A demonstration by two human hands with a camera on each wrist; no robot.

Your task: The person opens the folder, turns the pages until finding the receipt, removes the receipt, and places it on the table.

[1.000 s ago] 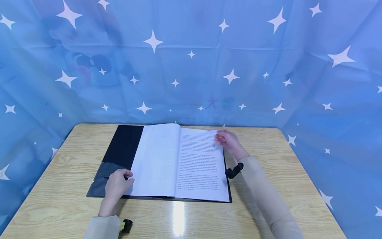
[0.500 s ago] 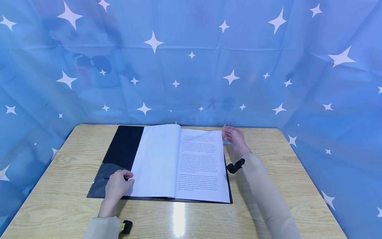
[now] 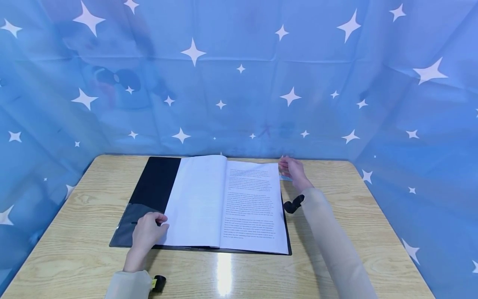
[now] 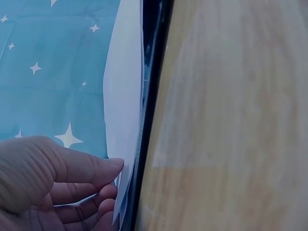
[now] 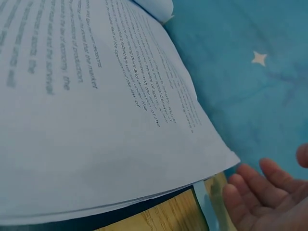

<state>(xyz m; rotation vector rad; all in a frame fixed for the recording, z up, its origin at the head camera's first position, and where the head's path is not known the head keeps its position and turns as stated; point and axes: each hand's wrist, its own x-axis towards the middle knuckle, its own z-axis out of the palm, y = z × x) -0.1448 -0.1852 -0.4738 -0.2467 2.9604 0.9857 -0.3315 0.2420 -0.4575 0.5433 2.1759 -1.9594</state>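
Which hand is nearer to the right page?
Right. The right hand is beside the right page, at its far corner; the left hand holds the left page by its edge.

Your head view faces forward and down; your wrist views look from close beside the pages (image 3: 196, 203), sharing the starry curtain (image 3: 239, 104).

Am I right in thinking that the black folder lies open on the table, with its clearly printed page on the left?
Not quite: the clearly printed page is on the right, as the head view shows; the left page shows no clear print there. The black folder does lie open on the table.
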